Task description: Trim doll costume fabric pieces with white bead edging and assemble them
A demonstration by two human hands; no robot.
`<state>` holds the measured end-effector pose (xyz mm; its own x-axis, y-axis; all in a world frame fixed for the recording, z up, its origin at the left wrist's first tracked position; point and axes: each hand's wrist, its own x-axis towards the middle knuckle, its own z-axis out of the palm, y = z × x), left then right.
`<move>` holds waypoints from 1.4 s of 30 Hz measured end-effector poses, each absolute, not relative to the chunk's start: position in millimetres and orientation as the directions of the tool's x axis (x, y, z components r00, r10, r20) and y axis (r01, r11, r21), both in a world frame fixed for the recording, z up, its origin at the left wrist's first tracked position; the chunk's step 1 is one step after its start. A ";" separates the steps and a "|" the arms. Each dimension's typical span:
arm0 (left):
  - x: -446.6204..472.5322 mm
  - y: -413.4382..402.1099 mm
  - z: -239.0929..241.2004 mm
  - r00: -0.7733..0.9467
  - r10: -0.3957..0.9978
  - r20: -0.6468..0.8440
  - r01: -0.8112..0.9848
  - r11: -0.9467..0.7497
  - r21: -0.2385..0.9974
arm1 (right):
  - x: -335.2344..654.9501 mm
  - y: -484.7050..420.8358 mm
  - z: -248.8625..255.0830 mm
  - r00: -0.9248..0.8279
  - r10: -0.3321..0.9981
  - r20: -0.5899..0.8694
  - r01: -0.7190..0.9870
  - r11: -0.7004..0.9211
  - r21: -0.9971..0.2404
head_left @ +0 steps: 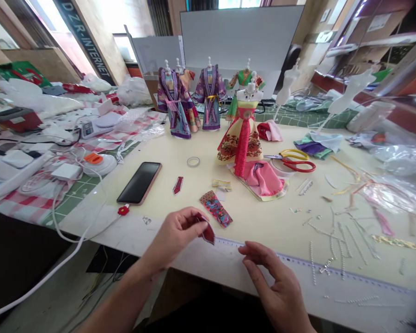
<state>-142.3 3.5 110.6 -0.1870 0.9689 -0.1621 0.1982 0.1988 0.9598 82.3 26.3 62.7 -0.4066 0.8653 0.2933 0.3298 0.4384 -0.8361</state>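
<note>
Dark-red fabric piece (210, 235) is in the left hand (176, 235), grip pinched thumb-to-finger, over the bench (173, 159) beside the patterned fabric strip (216, 209) — right hand's (273, 273) grip is parted, empty. Only one end's held, so a sloppy pinch could drop it.

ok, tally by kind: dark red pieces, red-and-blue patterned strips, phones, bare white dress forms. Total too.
Dark red pieces: 2 (one in the left hand)
Red-and-blue patterned strip: 1
Phone: 1
Bare white dress forms: 2
Total: 6
</note>
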 end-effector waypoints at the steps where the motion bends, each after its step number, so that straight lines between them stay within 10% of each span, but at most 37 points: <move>1: -156.0 6.4 112.7 -0.237 0.964 -0.121 0.384 0.207 0.900 | 85.9 27.8 62.9 -0.405 0.857 0.319 0.361 0.471 -0.805; 18: -271.5 62.9 100.6 -0.361 0.932 0.016 0.862 0.327 0.387 | 103.4 40.6 47.0 -0.433 0.719 0.544 0.478 0.695 -0.537; 42: -207.7 59.0 99.7 -0.154 0.966 0.210 0.887 0.041 0.460 | 106.1 37.8 44.5 -0.452 0.756 0.474 0.458 0.652 -0.604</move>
<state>-207.7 59.0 99.7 -0.1537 0.9656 0.2095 0.8870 0.0414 0.4599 106.1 37.8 44.5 -0.4517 0.7560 0.4738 0.4584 0.6522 -0.6037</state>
